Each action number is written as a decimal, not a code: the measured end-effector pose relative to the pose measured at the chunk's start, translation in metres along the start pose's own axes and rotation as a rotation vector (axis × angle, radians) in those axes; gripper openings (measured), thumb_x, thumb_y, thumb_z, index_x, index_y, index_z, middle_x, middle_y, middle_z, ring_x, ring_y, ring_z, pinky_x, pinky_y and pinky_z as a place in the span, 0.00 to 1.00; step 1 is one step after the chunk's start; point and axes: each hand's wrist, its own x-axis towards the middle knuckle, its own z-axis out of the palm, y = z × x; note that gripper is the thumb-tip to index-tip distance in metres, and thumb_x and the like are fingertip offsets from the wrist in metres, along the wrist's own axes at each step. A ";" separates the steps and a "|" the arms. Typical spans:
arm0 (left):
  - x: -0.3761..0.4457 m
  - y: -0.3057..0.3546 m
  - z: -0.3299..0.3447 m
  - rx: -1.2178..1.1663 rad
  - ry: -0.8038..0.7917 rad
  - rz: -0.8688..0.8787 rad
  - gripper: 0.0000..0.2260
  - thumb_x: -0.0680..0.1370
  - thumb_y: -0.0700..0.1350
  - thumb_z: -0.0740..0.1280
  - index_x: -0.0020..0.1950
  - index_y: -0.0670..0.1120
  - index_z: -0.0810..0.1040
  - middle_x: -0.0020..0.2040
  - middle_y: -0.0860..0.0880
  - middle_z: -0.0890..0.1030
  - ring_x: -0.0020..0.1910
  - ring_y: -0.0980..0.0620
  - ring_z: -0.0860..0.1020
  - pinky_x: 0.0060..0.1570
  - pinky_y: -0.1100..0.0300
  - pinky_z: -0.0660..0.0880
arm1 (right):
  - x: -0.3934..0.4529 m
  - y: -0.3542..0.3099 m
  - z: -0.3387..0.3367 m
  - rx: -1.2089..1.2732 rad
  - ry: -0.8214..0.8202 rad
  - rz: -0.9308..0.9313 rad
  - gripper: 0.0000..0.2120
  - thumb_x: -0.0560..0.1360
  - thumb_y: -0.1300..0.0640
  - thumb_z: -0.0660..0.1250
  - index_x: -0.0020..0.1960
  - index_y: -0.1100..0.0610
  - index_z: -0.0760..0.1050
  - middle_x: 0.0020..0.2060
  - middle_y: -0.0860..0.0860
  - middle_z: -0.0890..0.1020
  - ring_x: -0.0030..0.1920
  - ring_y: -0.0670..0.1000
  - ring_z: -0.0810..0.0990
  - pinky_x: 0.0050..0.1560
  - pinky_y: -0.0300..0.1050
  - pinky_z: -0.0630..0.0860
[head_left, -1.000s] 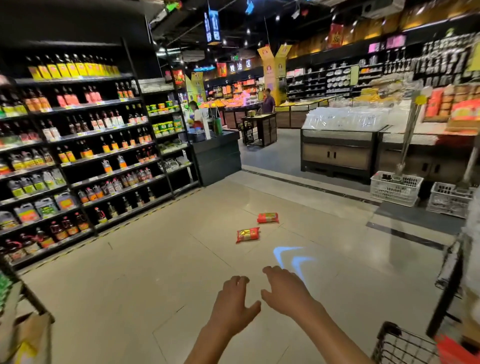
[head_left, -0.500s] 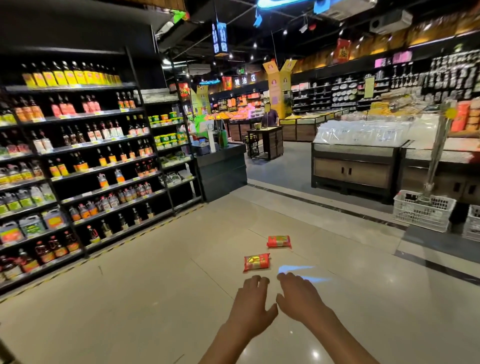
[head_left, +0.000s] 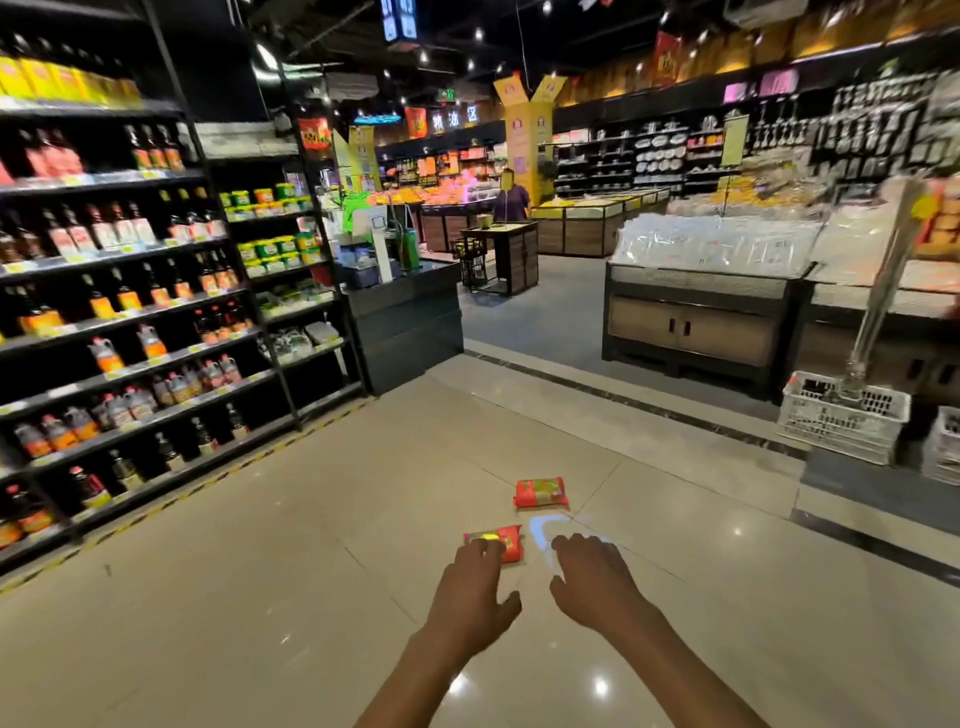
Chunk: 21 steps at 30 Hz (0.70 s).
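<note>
Low centre of frame: the left hand (head_left: 475, 587), fingers loosely spread, overlaps the near red packet (head_left: 510, 541) on the floor (head_left: 260, 597), perhaps touching it. The right hand (head_left: 597, 582) hovers just right of it, fingers relaxed and empty. A second packet (head_left: 540, 491) lies just above.

Two red packets with yellow and green print lie low in the frame's centre, the nearer packet (head_left: 501, 540) and the farther packet (head_left: 541, 491), on a glossy beige tiled floor (head_left: 260, 597); a white crate (head_left: 844, 422) sits at right, black shelves (head_left: 130, 312) at left
</note>
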 end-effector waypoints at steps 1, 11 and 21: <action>0.023 -0.012 0.003 0.001 -0.007 0.009 0.27 0.78 0.56 0.63 0.75 0.49 0.65 0.69 0.48 0.70 0.66 0.47 0.70 0.60 0.55 0.71 | 0.024 0.004 0.005 -0.006 -0.006 0.012 0.20 0.79 0.52 0.59 0.71 0.55 0.69 0.63 0.54 0.77 0.64 0.57 0.74 0.63 0.48 0.68; 0.252 -0.105 -0.001 0.008 -0.088 0.054 0.27 0.77 0.54 0.64 0.75 0.47 0.65 0.72 0.47 0.68 0.68 0.46 0.69 0.63 0.54 0.71 | 0.244 0.038 0.000 0.021 0.017 0.083 0.22 0.79 0.53 0.60 0.73 0.54 0.68 0.62 0.53 0.78 0.62 0.56 0.76 0.62 0.48 0.69; 0.494 -0.129 0.027 0.005 -0.118 0.053 0.29 0.79 0.56 0.66 0.77 0.48 0.63 0.75 0.47 0.66 0.73 0.46 0.66 0.68 0.55 0.68 | 0.466 0.139 0.021 -0.065 -0.002 0.097 0.24 0.71 0.59 0.65 0.67 0.57 0.75 0.59 0.55 0.79 0.61 0.57 0.77 0.64 0.50 0.70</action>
